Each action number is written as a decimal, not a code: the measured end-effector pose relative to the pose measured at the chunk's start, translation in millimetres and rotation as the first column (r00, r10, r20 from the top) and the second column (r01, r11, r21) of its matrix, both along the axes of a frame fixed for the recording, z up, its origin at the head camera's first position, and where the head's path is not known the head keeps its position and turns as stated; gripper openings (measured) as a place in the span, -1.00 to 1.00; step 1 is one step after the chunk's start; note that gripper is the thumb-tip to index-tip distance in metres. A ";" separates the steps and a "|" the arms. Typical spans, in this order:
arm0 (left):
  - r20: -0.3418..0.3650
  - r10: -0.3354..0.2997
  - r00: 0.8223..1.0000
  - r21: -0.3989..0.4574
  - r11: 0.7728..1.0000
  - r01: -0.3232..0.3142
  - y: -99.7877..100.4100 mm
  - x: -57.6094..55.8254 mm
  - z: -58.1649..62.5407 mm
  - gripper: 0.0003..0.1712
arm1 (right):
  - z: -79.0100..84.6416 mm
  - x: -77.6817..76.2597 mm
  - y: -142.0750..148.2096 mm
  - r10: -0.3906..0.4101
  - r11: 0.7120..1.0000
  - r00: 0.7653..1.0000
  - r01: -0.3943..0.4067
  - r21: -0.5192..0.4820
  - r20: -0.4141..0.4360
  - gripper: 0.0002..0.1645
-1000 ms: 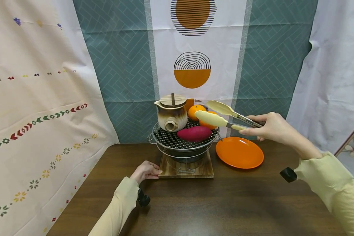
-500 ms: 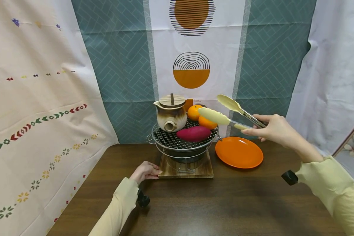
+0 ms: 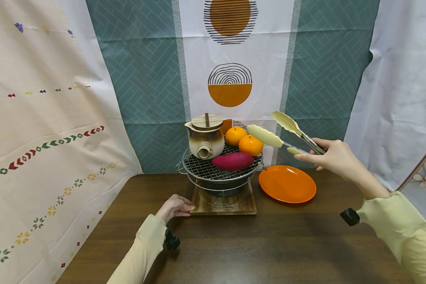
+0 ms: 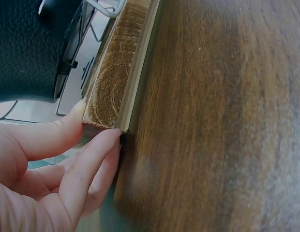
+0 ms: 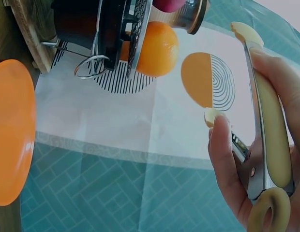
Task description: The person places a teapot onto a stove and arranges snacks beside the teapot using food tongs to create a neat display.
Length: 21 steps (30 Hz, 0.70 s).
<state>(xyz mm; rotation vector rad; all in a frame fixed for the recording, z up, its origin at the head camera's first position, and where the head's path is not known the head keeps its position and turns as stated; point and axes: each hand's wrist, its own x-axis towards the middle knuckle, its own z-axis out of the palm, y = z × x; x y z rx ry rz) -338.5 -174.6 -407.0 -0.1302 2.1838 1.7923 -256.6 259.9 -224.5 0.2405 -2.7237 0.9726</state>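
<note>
My left hand (image 3: 175, 206) pinches the front left corner of a wooden board (image 4: 116, 72), thumb on the upper edge and fingers at the lower. My right hand (image 3: 335, 156) holds yellow-tipped metal tongs (image 3: 299, 132) in the air, their tips spread with nothing between them. Left of the tongs, two oranges (image 3: 251, 145) lie on a round wire-mesh grill (image 3: 209, 170). A purple-red sweet potato (image 3: 233, 161) lies in front of them. In the right wrist view, one orange (image 5: 158, 48) shows at the mesh's edge, apart from the tongs.
A clay teapot (image 3: 206, 140) with a wooden lid stands on the grill's left part. The dark stove body (image 3: 221, 192) sits on the board. An orange plate (image 3: 287, 184) lies on the table (image 3: 269, 248) to the right, below the tongs. Patterned cloths hang behind and at both sides.
My right hand has moved the tongs to the right, away from the oranges, and their tips have spread wider. The oranges stay on the grill. The left hand holds its place.
</note>
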 end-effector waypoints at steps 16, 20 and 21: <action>-0.001 0.003 1.000 0.014 1.000 -0.003 -1.1 -1.5 -3.0 -0.61 | -23.3 -4.2 12.9 -0.057 0.998 0.988 0.051 -0.045 -0.143 -0.47; -0.006 -0.002 1.000 0.010 1.000 0.002 -0.8 -1.5 -2.2 -0.61 | -28.6 -5.3 17.3 -0.068 0.994 0.985 0.054 -0.094 -0.160 -0.50; -0.008 -0.002 1.000 0.010 1.000 0.002 -0.7 -1.4 -2.0 -0.61 | -29.4 -5.4 18.4 -0.073 0.993 0.985 0.056 -0.106 -0.158 -0.50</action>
